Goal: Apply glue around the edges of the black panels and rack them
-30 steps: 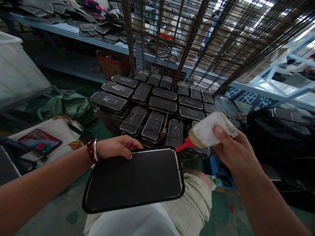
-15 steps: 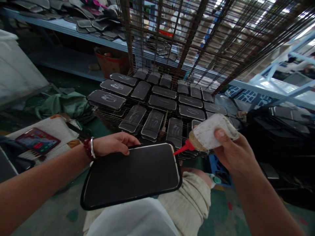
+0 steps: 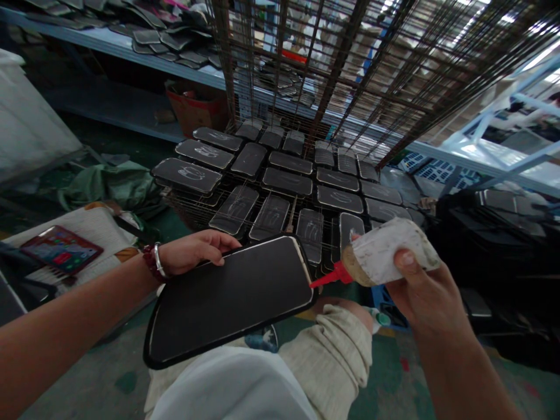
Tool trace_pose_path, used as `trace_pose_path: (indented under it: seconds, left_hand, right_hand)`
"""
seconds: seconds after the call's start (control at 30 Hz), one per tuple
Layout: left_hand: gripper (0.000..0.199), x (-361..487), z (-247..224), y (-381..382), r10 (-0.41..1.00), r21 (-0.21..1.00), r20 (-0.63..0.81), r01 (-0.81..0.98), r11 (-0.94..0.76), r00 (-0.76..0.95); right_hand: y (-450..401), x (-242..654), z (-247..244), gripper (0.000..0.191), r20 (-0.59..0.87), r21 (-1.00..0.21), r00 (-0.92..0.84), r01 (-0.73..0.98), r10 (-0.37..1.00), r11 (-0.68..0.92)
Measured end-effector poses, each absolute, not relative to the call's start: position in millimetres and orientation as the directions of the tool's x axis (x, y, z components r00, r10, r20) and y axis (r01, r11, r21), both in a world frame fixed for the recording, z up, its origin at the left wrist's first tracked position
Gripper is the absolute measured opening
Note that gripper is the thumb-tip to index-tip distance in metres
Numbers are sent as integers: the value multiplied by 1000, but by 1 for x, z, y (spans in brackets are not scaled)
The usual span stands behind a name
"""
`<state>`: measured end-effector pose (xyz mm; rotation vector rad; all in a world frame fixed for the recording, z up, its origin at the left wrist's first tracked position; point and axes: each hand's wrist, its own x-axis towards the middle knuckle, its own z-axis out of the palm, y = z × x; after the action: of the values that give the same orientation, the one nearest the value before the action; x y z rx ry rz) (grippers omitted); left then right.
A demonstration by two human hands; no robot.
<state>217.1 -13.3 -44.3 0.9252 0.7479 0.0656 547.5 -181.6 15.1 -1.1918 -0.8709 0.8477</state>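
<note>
My left hand (image 3: 199, 252) grips the far left edge of a black rounded panel (image 3: 231, 297), thumb on top and fingers underneath. A pale line runs along the panel's inner border, just inside its dark rim. The panel lies tilted above my lap. In my right hand (image 3: 424, 291) is a white squeeze bottle (image 3: 385, 254), smudged and tipped over, with a yellowish shoulder. Its red nozzle (image 3: 330, 274) points left, and the tip is at the panel's right edge. Whether the tip touches the panel I cannot tell.
In front stands a wire rack (image 3: 192, 210) bearing several similar dark panels (image 3: 289, 181). Upright rusty wire mesh (image 3: 341, 70) rises behind it. At left a phone (image 3: 62, 249) lies on a pale padded surface. Dark pieces (image 3: 161, 44) cover a blue shelf (image 3: 109, 55).
The nozzle tip has moved down along the panel's right edge toward its near corner. The panel's right end has turned slightly upward, and both hands still hold their things.
</note>
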Motion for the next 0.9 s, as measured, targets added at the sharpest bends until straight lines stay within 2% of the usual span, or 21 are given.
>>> trace_pose_path:
  seconds: [0.17, 0.3, 0.43, 0.6, 0.77, 0.9]
  left_hand:
    - [41, 215, -48, -16, 439, 723, -568, 167, 670, 696]
    - [41, 215, -55, -23, 505, 695, -559, 39, 718, 658]
    - [40, 217, -64, -31, 547, 679, -544, -49, 733, 636]
    - [39, 220, -70, -38, 581, 675, -553, -87, 732, 597]
    - [39, 222, -71, -39, 591, 671, -556, -104, 734, 585]
    - [39, 221, -76, -37, 599, 672, -554, -114, 731, 578]
  right_hand:
    - [-183, 544, 11, 31, 122, -972, 533, -106, 837, 209]
    - [-182, 536, 1, 40, 106, -959, 707, -112, 700, 259]
    - [-180, 527, -8, 43, 45, -955, 828, -128, 558, 268]
    - [-180, 514, -13, 48, -98, -960, 880, -207, 464, 189]
    - [-179, 501, -16, 48, -120, -944, 884, -243, 453, 225]
    - [-183, 492, -23, 47, -139, -952, 868, -250, 477, 177]
